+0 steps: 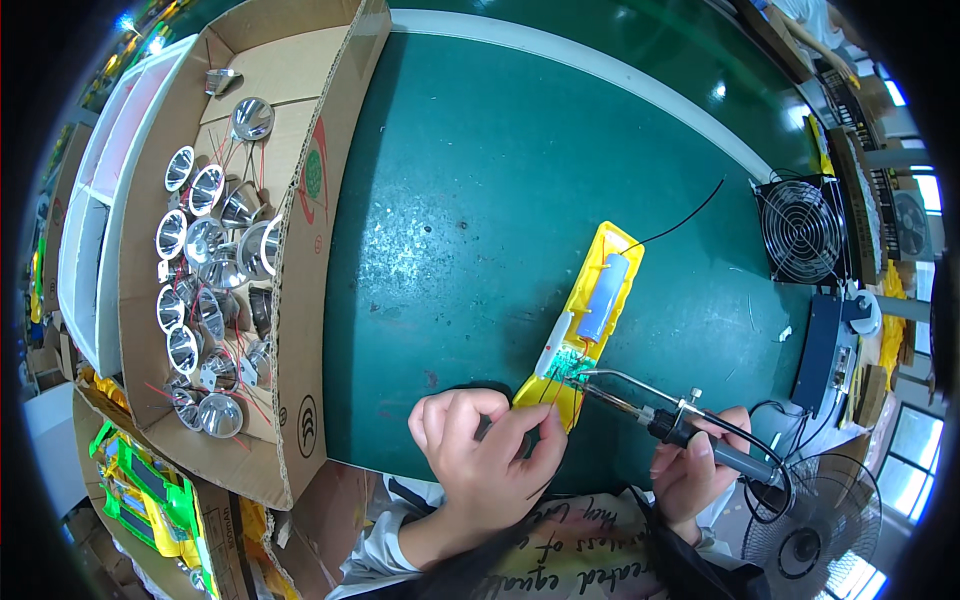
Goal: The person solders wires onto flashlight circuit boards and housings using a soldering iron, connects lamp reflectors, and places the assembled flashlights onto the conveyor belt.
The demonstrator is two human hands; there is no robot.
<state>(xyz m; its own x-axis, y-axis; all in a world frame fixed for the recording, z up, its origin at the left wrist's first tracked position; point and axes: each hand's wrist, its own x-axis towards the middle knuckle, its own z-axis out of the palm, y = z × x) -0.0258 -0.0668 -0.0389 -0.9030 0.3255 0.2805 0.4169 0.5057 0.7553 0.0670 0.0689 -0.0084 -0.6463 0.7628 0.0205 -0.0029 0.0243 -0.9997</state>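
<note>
The printed shirt front (580,560) lies nearest the camera, cut off by the lower edge. Beyond it, the left hand (480,445) has thumb and index finger pinched together on thin dark wires (546,392), apparently to steady them at the near end of the yellow housing (584,290). The right hand (700,465) is closed around the handle of a soldering iron (672,427), presumably gripped there to keep the fingers clear of the hot end. The tip and a thin metal tube (640,382) converge at the green circuit board (570,366) — whether the tip touches a joint is too small to tell. The housing lies aslant on the green surface (450,200), open side up, which exposes the board and a blue cell (603,297); a black wire (672,234) extends from its far end. At left, a cardboard box (335,150) holds reflectors (205,240), likely kept within reach; they overlap, so some are partly hidden. At right stands a black fan (800,228), probably for fumes. The wire ends inside the pinch are covered by the fingers — their exact number cannot be determined.
</note>
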